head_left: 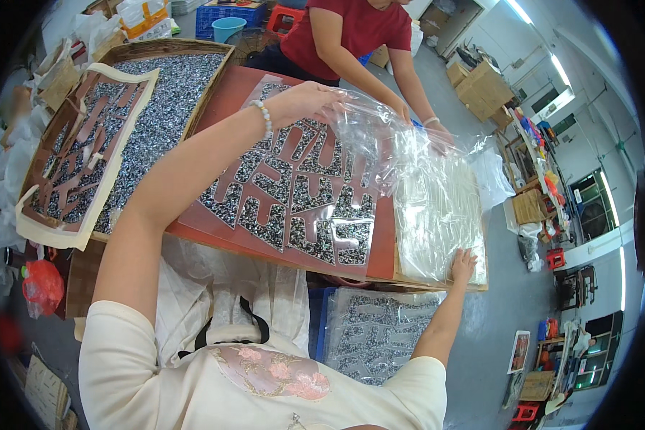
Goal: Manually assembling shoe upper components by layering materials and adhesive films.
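One clear film rises over the red table, gripped by the left hand, whose fingertips I can't make out. The right hand lies flattened, fingers slightly spread, on one film-covered stack. One speckled sheet is partly hidden behind the left arm; one co-worker's head is cut off.

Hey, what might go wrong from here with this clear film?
The clear film bunches at your left hand, so it might crease or tear. It hangs near the speckled sheet and may snag its edge. A co-worker's hand is at the far end of the plastic stack, so you could tug against each other.
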Available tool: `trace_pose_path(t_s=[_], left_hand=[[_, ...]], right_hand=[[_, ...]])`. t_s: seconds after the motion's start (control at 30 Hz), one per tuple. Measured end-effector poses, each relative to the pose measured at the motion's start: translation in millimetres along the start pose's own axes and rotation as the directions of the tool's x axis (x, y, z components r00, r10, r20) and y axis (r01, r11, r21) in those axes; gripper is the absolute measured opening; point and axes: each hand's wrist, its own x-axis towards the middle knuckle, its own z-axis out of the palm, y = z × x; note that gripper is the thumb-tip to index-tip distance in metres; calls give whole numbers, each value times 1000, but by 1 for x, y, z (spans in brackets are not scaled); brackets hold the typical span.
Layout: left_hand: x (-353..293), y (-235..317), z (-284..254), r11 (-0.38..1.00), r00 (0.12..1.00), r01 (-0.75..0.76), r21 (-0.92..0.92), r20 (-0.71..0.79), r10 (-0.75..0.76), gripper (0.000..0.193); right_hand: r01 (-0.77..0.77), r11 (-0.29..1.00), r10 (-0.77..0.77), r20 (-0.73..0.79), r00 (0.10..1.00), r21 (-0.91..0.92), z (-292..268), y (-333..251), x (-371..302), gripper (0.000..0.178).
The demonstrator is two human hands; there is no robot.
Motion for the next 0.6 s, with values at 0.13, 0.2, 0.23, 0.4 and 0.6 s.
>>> trace_pose_path(t_s=[0.13, 0.2, 0.23, 0.4, 0.6], left_hand=[[-12, 12, 2, 999, 999, -13, 49, -36, 15, 38], [-13, 9, -4, 996, 999, -31, 84, -38, 34, 38], [-12, 7, -6, 997, 998, -18, 73, -64, 23, 39], [-13, 2, -12, 998, 991, -18, 64, -132, 27, 41], [-26, 14, -30, 995, 984, -87, -54, -161, 77, 39]], right_hand=[[56, 998, -57, -30, 998, -35, 10, 1, 16, 71], [43, 999, -44, -30, 999, -20, 13, -12, 18, 71], [69, 997, -70, -29, 997, -21, 14, -15, 19, 70], [122, 993, -122, -25, 992, -4, 11, -29, 18, 70], [17, 1000, -17, -16, 1000, -20, 6, -34, 17, 72]])
